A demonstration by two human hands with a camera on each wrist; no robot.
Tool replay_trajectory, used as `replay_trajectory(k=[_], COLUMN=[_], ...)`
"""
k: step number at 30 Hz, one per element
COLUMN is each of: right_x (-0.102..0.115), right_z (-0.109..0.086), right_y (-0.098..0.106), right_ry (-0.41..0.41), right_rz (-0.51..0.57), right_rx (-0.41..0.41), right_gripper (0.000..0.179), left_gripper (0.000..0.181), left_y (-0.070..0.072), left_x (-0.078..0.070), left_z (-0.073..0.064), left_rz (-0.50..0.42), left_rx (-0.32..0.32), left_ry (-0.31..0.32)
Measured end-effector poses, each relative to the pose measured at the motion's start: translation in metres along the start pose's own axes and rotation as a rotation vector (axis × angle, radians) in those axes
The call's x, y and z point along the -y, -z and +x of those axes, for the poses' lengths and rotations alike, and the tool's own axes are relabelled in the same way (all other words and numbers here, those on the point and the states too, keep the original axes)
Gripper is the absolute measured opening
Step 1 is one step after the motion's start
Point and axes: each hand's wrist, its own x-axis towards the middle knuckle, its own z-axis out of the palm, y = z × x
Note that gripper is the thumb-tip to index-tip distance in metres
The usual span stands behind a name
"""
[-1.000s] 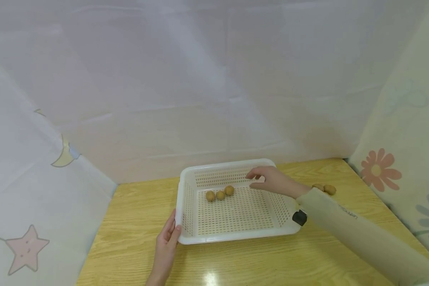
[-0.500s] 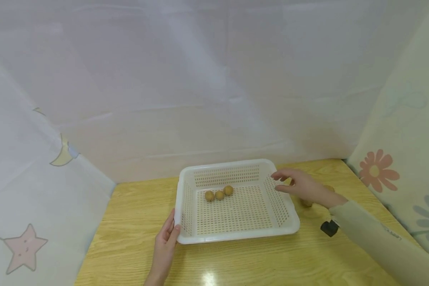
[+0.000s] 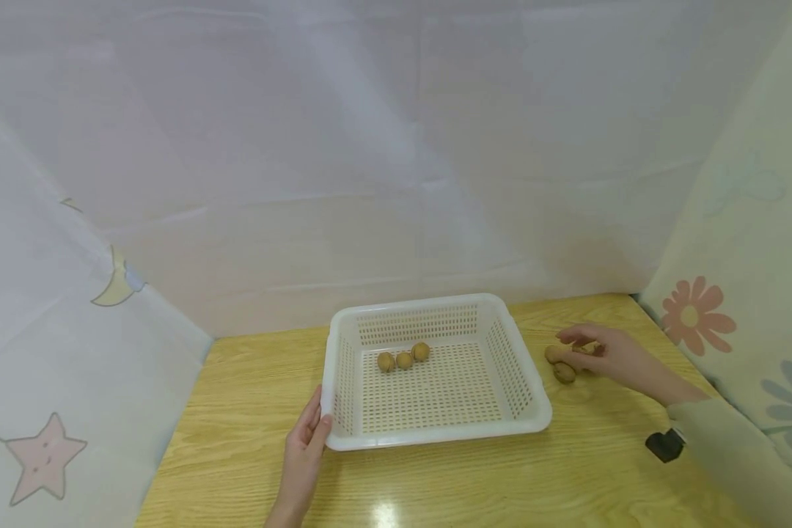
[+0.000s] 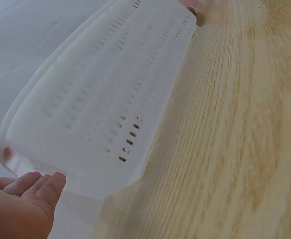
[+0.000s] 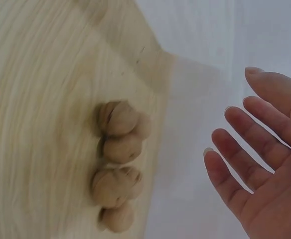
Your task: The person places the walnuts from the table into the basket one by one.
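Observation:
A white plastic basket [image 3: 438, 435] with slotted walls sits mid-table, holding three walnuts [image 3: 386, 361] in a row towards its back left. My left hand [image 3: 301, 449] grips the basket's left rim, thumb on top and fingers outside; the left wrist view shows that hand [image 4: 23, 209] at the basket corner. To the right of the basket, my right hand [image 3: 610, 357] hovers over several loose walnuts [image 3: 564, 373], partly covering them. Seen in the right wrist view, the fingers [image 5: 252, 137] are spread and relaxed, apart from the walnut cluster [image 5: 110, 186], with nothing held.
The wooden table [image 3: 251, 389] extends around the basket. A pale cloth backdrop [image 3: 396, 183] rises behind its far edge, and printed cloths stand on the left [image 3: 53, 367] and right [image 3: 752, 257] sides.
My right hand has moved from above the basket rightward, past its right rim, to the loose walnuts. The left hand keeps its grip and the three walnuts in the basket stay put.

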Motion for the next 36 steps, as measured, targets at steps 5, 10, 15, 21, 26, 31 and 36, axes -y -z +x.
replay_trajectory(k=[5, 10, 15, 21, 26, 31, 36], right_x=[-0.023, -0.051, -0.075, -0.097, -0.116, -0.126, -0.13], right_z=[-0.01, -0.018, -0.023, -0.023, -0.019, -0.015, -0.012], right_y=[0.002, 0.004, 0.003, 0.0, -0.006, -0.013, -0.016], right_ry=[-0.026, -0.047, -0.071, -0.141, -0.182, -0.199, -0.207], right_rz=[-0.014, -0.032, -0.053, -0.031, -0.026, -0.015, -0.032], right_rx=[-0.034, -0.06, -0.067, -0.03, -0.021, -0.014, -0.015], right_gripper=[0.037, 0.037, 0.039, 0.05, 0.055, 0.056, 0.055], left_gripper=[0.06, 0.06, 0.061, 0.06, 0.06, 0.06, 0.059], left_y=[0.001, 0.001, 0.002, 0.002, 0.001, 0.001, 0.001], left_x=[0.001, 0.002, 0.002, 0.001, 0.002, 0.004, 0.004], left_z=[0.0, 0.0, -0.001, -0.001, 0.0, 0.001, 0.002], left_rz=[-0.003, -0.011, -0.007, 0.017, 0.004, -0.004, -0.009], left_rx=[-0.007, -0.015, -0.014, -0.017, -0.01, -0.001, 0.003], left_ry=[-0.012, -0.022, 0.004, 0.007, -0.001, -0.016, -0.031])
